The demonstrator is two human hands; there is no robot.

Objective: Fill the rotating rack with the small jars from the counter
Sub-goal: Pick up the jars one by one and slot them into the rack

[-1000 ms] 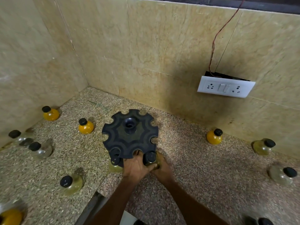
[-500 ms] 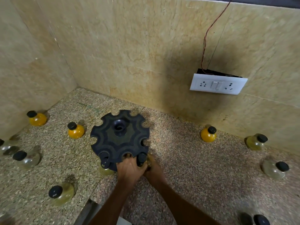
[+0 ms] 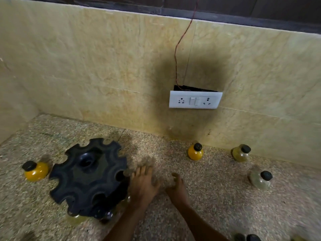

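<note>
1. Rack (image 3: pixel 88 178) sits on the worktop (image 3: pixel 217 193), left of both my hands; black, notched rim, tilted in view.
2. Two jars hang in the rack's near notches, blurred: one pale (image 3: pixel 76 218), one dark-capped (image 3: pixel 106 216).
3. L hand (image 3: pixel 143 184): grip spread, fingers flat, holding nothing, just beside the rack's right edge.
4. R hand (image 3: pixel 177 186): grip loosely open, empty, near L hand, above the worktop.
5. Loose jars on the worktop: yellow jar (image 3: pixel 35 170) just left of the rack; orange jar (image 3: pixel 195 152) by the wall; olive jar (image 3: pixel 241 153) w/ grey jar (image 3: pixel 260 180) further right.
6. Socket plate (image 3: pixel 195 100) on the wall above.
</note>
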